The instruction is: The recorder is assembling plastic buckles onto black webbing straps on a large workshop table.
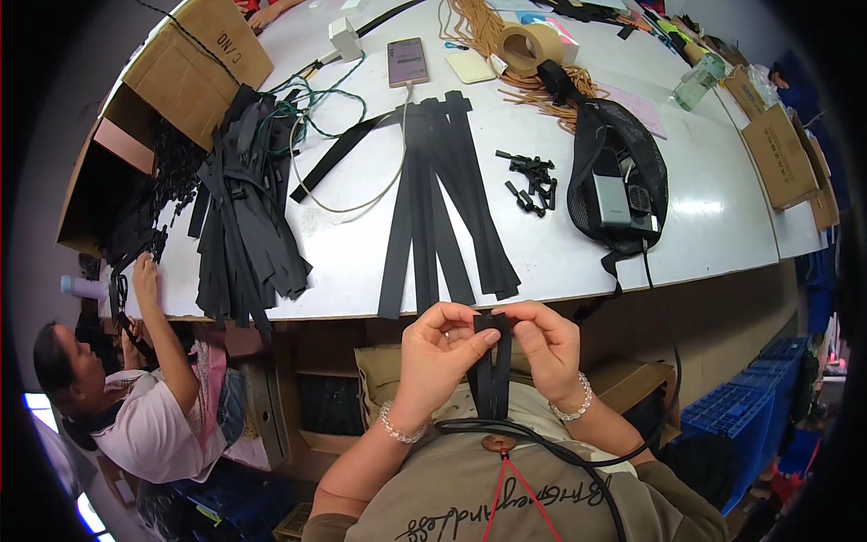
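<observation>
My left hand (445, 348) and my right hand (545, 350) meet just in front of the table's near edge. Between them is a black fabric strap (490, 379), pinched at its top end by the thumb and fingers of both hands. Its two lengths hang down toward my lap. Whatever small part may sit at the pinched end is too dark to make out. On the table ahead lies a fanned row of similar black straps (433, 199). Small black plastic pieces (531, 181) are heaped to the right of them.
A large pile of black straps (244, 217) hangs over the edge at left, beside an open cardboard box (194, 68). A co-worker (149, 397) handles black material there. A cabled phone (407, 61), tape roll (531, 50), brown cords (474, 23) and black mesh pouch (623, 144) lie farther back.
</observation>
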